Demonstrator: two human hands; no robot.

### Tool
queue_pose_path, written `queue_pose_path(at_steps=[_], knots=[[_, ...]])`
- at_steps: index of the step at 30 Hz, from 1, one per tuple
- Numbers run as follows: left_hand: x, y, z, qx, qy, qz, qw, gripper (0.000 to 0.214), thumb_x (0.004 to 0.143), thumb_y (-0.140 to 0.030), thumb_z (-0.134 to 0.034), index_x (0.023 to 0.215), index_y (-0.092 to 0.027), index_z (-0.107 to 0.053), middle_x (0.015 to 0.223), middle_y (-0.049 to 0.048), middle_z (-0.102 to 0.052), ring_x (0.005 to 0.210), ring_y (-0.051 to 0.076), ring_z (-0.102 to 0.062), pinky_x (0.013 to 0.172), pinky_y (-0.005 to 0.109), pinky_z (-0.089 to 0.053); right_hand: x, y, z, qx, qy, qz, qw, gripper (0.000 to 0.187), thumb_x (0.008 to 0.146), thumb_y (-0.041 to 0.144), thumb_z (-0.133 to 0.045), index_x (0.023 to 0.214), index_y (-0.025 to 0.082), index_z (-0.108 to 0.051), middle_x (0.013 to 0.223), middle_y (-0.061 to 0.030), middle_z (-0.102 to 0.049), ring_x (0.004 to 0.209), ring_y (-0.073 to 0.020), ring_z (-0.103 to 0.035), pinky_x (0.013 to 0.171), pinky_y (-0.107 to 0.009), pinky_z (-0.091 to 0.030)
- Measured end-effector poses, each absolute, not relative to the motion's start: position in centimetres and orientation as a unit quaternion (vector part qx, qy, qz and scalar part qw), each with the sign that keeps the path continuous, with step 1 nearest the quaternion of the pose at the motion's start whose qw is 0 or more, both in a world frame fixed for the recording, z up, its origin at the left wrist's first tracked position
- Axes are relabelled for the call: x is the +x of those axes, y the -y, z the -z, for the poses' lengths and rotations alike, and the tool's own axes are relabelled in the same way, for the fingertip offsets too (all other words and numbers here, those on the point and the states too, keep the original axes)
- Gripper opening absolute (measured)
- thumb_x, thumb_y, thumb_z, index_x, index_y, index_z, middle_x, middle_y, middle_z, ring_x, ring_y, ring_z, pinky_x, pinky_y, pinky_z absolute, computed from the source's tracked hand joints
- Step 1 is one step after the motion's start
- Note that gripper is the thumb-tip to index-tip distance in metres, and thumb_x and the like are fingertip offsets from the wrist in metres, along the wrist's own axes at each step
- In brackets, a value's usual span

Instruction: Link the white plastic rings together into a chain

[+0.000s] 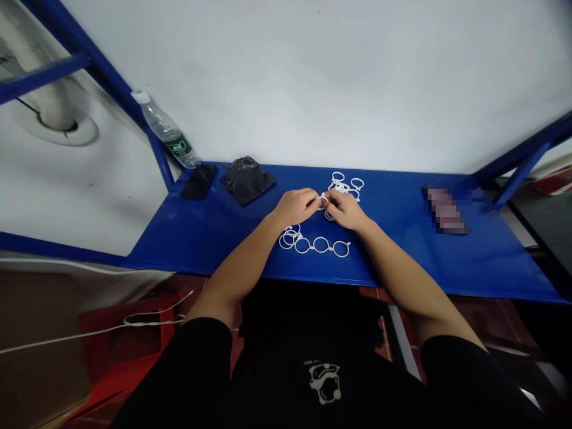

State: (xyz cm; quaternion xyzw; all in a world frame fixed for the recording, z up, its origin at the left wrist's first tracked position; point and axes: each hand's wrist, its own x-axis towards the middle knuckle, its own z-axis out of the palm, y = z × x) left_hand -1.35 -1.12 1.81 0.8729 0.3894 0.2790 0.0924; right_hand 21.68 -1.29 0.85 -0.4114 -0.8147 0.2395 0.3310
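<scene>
Left hand: the left hand (297, 205) rests on the blue table (447, 256), fingers curled in, with the fingertips pinching one end of a small white ring piece (322, 201).
Right hand: the right hand (347, 210) faces the left one, knuckles up, fingers bent and pinching the other end of the same piece; the two hands almost touch at the fingertips.
White ring piece: held between both hands just above the table top, near the middle of the table; most of it is hidden by the fingers, so its shape cannot be told.
Ring chain: a row of linked white rings (319, 244) lies flat on the table just in front of the hands, on the side nearer the person, with a few rings overlapping at its left end under the left wrist.
Ring pile: more white rings (346, 183) lie in a loose heap just behind the hands, towards the wall.
Black bag: a crumpled black bag (247, 177) sits to the left of the hands, well apart from them.
Dark flat thing: a flat black item (199, 182) lies beside the bag at the table's left corner.
Bottle: a clear water bottle (167, 131) with a green label leans against the blue frame post (111, 77).
Right side: a blurred flat object (444, 208) lies far to the right.
Below the table: a red crate (129, 339) with a white cord (89, 330) across it.
</scene>
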Motion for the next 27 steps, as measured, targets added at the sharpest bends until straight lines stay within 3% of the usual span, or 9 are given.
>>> queue_pose_path(at_steps=[7,17,27], knots=[[-1.2,1.0,-1.3,0.894,-0.353,-0.257,0.095,0.031,0.111,-0.031,-0.054,0.086,-0.020,-0.068,0.087,0.0066,-0.074,0.079,0.020,-0.068,0.072,0.032,-0.044,22.2,1.6,-1.6,-0.384,0.821,-0.266,0.328,0.017,0.104,0.036,-0.053,0.098,0.025,-0.065,0.079,-0.0028,-0.074,0.070,-0.0219,-0.066,0.070,-0.034,-0.047],[-0.8,1.1,-0.7,0.909,-0.326,-0.237,0.108,0.029,0.111,-0.029,-0.052,0.088,-0.020,-0.067,0.088,0.0065,-0.075,0.081,0.019,-0.070,0.073,0.032,-0.047,22.2,1.8,-1.6,-0.368,0.836,-0.265,0.309,0.006,0.092,0.029,-0.056,0.092,0.024,-0.060,0.073,0.0008,-0.068,0.062,-0.0168,-0.056,0.065,-0.030,-0.042],[-0.7,1.3,-0.4,0.917,-0.299,-0.244,0.103,0.031,0.112,-0.029,-0.052,0.085,-0.021,-0.065,0.083,0.0051,-0.073,0.076,0.018,-0.069,0.071,0.032,-0.049,22.3,1.8,-2.0,-0.343,0.867,-0.227,0.283,0.009,0.089,0.027,-0.050,0.081,0.025,-0.055,0.072,0.0000,-0.062,0.065,-0.0176,-0.055,0.067,-0.032,-0.041]])
